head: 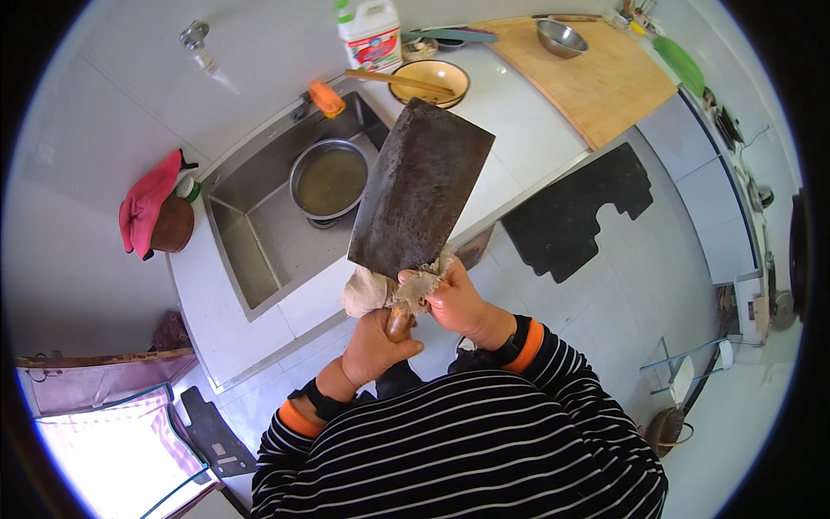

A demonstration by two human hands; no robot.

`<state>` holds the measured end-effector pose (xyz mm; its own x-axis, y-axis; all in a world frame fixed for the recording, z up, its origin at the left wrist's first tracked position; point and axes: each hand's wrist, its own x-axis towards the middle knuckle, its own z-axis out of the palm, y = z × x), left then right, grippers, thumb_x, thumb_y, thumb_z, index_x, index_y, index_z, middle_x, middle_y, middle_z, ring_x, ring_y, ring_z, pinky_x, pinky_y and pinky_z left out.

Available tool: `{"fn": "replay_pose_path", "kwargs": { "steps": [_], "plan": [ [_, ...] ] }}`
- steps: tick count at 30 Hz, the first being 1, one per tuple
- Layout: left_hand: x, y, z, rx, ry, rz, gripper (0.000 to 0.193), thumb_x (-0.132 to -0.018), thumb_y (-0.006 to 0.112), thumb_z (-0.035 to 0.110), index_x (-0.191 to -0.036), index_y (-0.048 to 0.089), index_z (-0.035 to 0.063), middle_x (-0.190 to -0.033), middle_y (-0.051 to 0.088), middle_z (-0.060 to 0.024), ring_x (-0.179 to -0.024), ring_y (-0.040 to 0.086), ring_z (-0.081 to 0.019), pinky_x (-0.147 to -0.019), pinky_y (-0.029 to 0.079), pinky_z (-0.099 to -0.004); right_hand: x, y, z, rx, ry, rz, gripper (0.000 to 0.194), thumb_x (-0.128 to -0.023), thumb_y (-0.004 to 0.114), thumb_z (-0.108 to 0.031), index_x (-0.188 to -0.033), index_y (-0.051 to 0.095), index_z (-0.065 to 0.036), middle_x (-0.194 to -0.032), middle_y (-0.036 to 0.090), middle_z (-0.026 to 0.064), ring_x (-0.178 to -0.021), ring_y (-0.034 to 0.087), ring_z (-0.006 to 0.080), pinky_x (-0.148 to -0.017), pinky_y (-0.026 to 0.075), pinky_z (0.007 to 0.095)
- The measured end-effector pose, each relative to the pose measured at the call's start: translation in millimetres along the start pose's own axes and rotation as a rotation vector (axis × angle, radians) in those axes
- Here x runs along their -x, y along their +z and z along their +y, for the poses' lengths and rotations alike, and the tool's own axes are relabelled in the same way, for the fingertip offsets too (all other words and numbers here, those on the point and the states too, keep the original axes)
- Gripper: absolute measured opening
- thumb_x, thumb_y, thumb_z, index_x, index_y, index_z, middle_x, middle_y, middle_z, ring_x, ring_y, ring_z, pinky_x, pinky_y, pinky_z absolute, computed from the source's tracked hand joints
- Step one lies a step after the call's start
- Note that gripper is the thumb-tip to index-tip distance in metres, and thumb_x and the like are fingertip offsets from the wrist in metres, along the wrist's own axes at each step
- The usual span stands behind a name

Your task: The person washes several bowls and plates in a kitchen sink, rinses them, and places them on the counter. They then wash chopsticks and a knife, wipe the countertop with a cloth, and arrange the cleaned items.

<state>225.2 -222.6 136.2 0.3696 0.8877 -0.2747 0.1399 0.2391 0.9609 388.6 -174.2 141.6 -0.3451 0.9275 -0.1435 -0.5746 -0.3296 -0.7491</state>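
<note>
A broad, dark-bladed cleaver [425,188] is held up over the front edge of the counter, its blade pointing away from me. My left hand [376,350] grips its wooden handle [398,324]. A beige cloth [368,292] is wrapped about the base of the blade and the top of the handle. My right hand [457,301] pinches that cloth against the cleaver. Behind and to the left, in the stainless steel sink [259,250], stands a metal basin [329,178] holding murky water.
An enamel bowl [447,74] with a wooden stick across it stands behind the sink, beside a white jug [373,39]. To the right, a wooden board [583,78] bears a steel bowl [561,39]. A pink cloth [152,201] hangs over a brown pot [174,224] at left. A black mat [577,207] lies on the floor.
</note>
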Motion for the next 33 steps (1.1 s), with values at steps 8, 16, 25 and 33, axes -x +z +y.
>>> {"fn": "replay_pose_path", "kwargs": {
  "steps": [8,16,25,33],
  "plan": [
    [-25,77,37,0.195,-0.167,-0.037,0.018,-0.068,0.069,0.002,-0.079,0.056,0.0034,-0.068,0.054,0.0009,-0.054,0.049,-0.0067,-0.049,0.039,-0.0229,31,-66,-83,0.778,-0.304,-0.082,0.013,-0.089,0.061,-0.008,-0.098,0.065,0.001,-0.087,0.067,0.0055,-0.076,0.063,0.0131,-0.065,0.051,0.0282],
    [-60,76,15,-0.110,-0.079,0.106,0.015,-0.067,0.065,0.006,-0.077,0.055,0.0008,-0.066,0.050,-0.0007,-0.062,0.044,-0.0095,-0.055,0.041,-0.0280,-9,-117,-157,0.987,-0.613,0.085,0.032,-0.083,0.064,-0.013,-0.112,0.058,0.000,-0.115,0.059,0.0137,-0.115,0.053,0.0349,-0.098,0.040,0.0509],
    [-118,40,8,-0.263,0.555,0.250,0.018,-0.069,0.066,0.004,-0.086,0.060,0.0011,-0.074,0.058,-0.0027,-0.065,0.051,-0.0135,-0.062,0.045,-0.0292,-5,-73,-74,1.149,-0.616,-0.334,0.033,-0.077,0.065,-0.005,-0.109,0.061,-0.002,-0.118,0.058,0.0177,-0.114,0.055,0.0273,-0.097,0.042,0.0462],
    [-157,26,43,-0.052,0.083,0.364,0.021,-0.068,0.065,-0.005,-0.082,0.052,0.0038,-0.064,0.054,0.0001,-0.047,0.046,-0.0059,-0.042,0.037,-0.0221,-78,-156,-143,0.193,-0.049,0.111,0.028,-0.084,0.056,-0.002,-0.112,0.059,0.000,-0.100,0.066,0.0095,-0.082,0.067,0.0179,-0.067,0.055,0.0304]
  ]
}}
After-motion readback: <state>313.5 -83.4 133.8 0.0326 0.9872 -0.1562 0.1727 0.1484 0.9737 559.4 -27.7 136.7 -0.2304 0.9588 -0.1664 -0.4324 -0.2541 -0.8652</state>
